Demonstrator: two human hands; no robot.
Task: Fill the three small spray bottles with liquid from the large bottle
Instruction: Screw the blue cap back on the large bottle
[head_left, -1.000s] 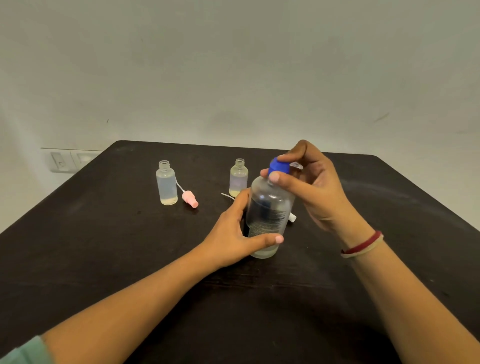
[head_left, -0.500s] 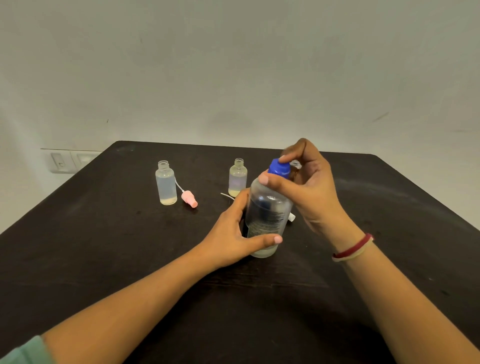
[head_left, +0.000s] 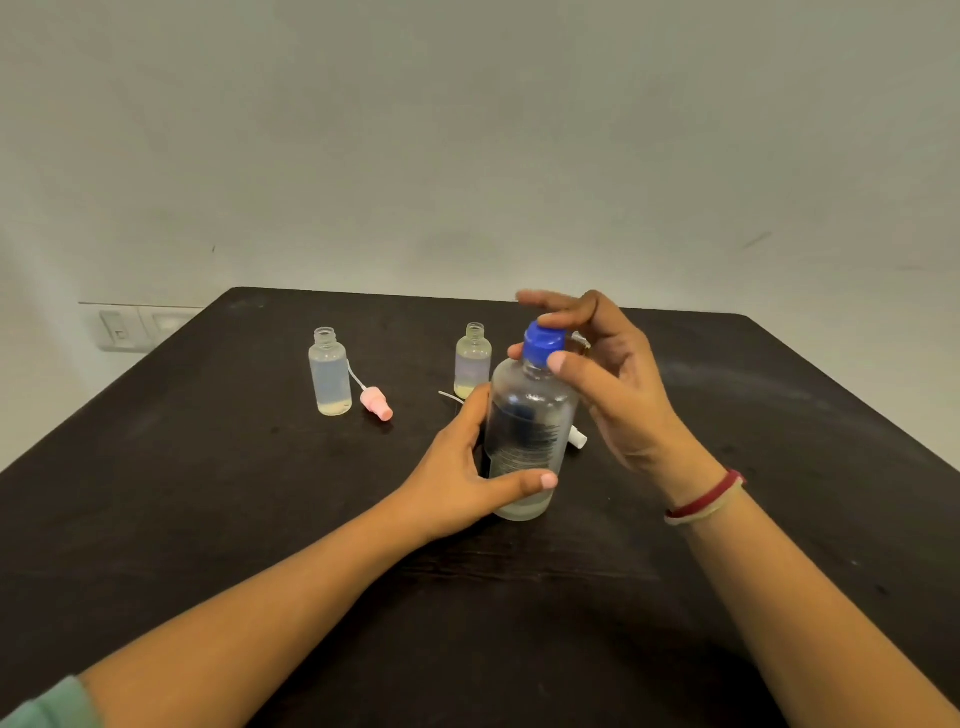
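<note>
Fingers (head_left: 475, 415) of our left hand (head_left: 452, 478): wrapped round the large bottle (head_left: 532, 426) low down; it stands upright on the bench (head_left: 208, 519), long axis vertical, mouth up. Right hand (head_left: 623, 395): thumb and 1 finger pinch the blue cap (head_left: 543, 343), index lifted. We should brace the base and turn only the cap. Beyond: 2 uncapped small spray bottles (head_left: 331, 374).

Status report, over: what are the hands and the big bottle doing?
Left hand grips large bottle, upright. Right hand pinches its blue cap, still on. Nothing in the way.
</note>
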